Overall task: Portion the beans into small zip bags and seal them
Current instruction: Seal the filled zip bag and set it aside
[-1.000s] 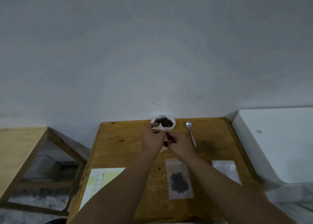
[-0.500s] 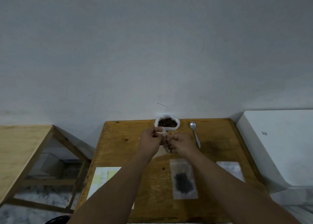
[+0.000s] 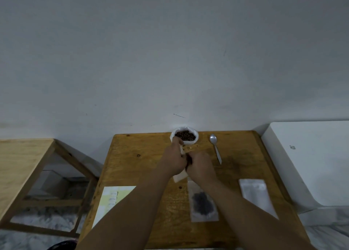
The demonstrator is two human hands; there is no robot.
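So both hands were up over the middle of the wooden bench (image 3: 141, 164), working the same small zip bag (image 3: 179, 177). The left grip (image 3: 174, 159) was curled around the bag's upper part, with one finger poking out toward the white container (image 3: 196, 137). The right grip (image 3: 201, 166) was clenched on the bag from the other side, knuckles up. The two hands were basically touching. Only the pale bottom corner of the bag stuck out under the left wrist, plus a dark bit between the hands that looked like beans inside it. Couldn't tell whether the zip was closed, since the fingers covered it.

The main beans (image 3: 185, 135) sat in that white container at the far edge of the bench, right against the wall. A metal spoon (image 3: 215, 147) lay just to the right of it, bowl end pointing at the wall, nobody touching it. A few loose bits (image 3: 189, 147) sat on the wood just in front of the container.

Closer in, a filled bag (image 3: 203, 205) lay flat under the right forearm with a dark clump of beans in its middle. An empty-looking bag (image 3: 257, 195) lay further right, well apart from it. A pale sheet of paper (image 3: 111, 200) lay at the bench's left side.
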